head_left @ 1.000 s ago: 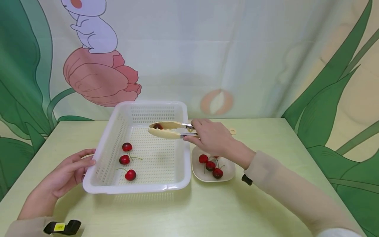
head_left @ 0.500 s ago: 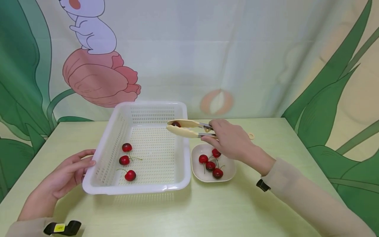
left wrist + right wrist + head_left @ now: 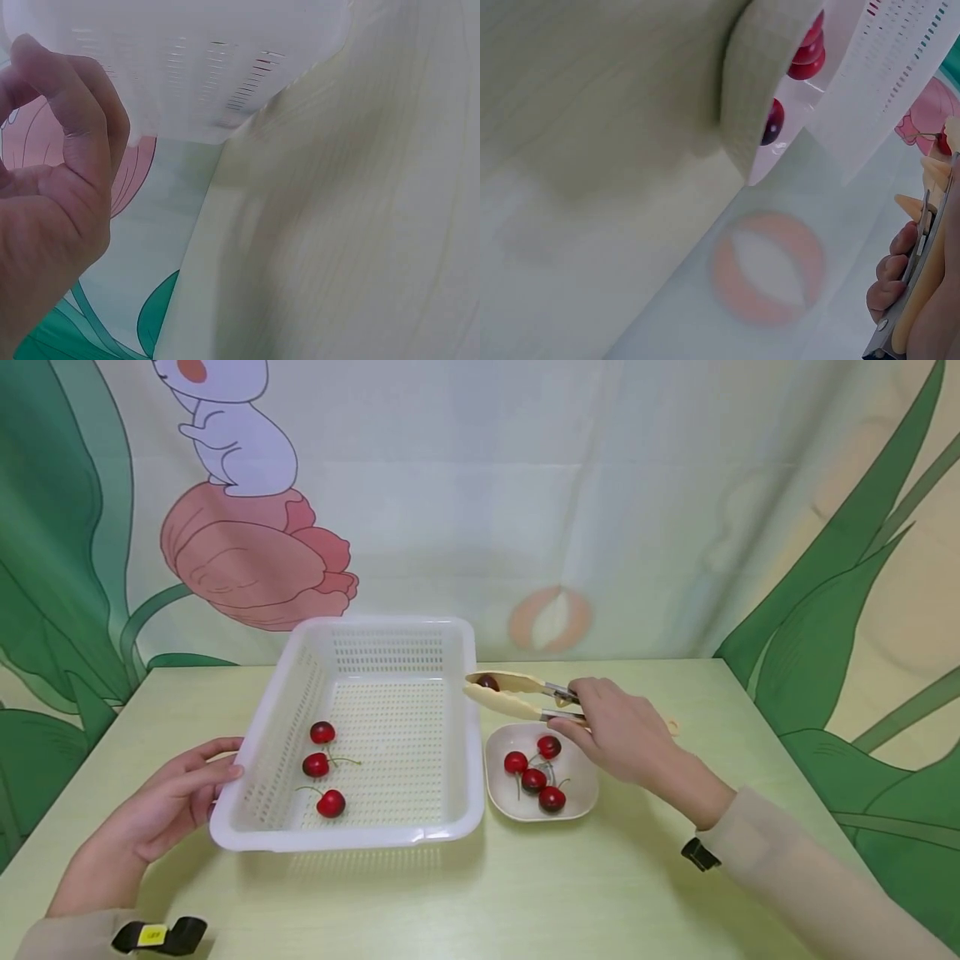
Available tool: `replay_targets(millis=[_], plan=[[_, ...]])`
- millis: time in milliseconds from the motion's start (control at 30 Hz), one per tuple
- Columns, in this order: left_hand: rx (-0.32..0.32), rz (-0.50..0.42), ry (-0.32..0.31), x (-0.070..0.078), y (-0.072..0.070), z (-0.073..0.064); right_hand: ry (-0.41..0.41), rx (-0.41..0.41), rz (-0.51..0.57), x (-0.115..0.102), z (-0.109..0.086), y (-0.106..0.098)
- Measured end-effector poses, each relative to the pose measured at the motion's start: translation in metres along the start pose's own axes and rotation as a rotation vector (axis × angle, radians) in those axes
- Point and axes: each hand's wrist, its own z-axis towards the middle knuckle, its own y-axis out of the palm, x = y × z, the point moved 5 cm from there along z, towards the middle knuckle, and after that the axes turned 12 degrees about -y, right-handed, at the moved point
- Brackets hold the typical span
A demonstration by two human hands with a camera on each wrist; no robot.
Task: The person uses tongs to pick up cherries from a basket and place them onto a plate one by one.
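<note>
My left hand (image 3: 176, 797) grips the left rim of a white plastic basket (image 3: 352, 840), its thumb on the rim. Inside that basket lie three red cherries (image 3: 316, 766), toward the left. My right hand (image 3: 622, 731) holds food tongs (image 3: 504, 702) with cream tips and metal arms. Between the tips sits a dark red cherry (image 3: 488, 683); its stem shows in the right wrist view beside the cherry (image 3: 943, 144). The tips overlap the basket's right rim in the head view. Several cherries (image 3: 533, 780) rest in a small white dish (image 3: 498, 802) below the tongs.
The dish stands right beside the basket on a pale table (image 3: 525, 893). Behind the table's far edge hangs a printed curtain (image 3: 637, 527) with a rabbit and leaves. Both wrists wear black straps.
My right hand has carried the tongs and the cherry rightward, from over the basket to its right rim near the dish. My left hand and the basket have stayed put.
</note>
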Motion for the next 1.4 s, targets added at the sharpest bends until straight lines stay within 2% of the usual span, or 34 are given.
replay_targets(millis=[200,500,867,1100,1400], plan=[[0.006,0.008,-0.001,0.0,-0.001,-0.001,0.018,0.011,-0.004,0.007,-0.013,0.002],[0.011,0.012,-0.004,0.001,-0.002,0.0,0.019,-0.017,-0.001,0.016,-0.026,0.011],[-0.038,0.0,0.009,0.001,0.001,0.0,0.026,-0.061,-0.021,0.026,-0.04,0.03],[-0.032,0.0,0.006,0.001,0.0,0.0,0.035,-0.084,-0.009,0.029,-0.044,0.035],[-0.017,0.003,-0.003,0.001,0.0,0.001,0.087,-0.123,0.036,0.029,-0.043,0.039]])
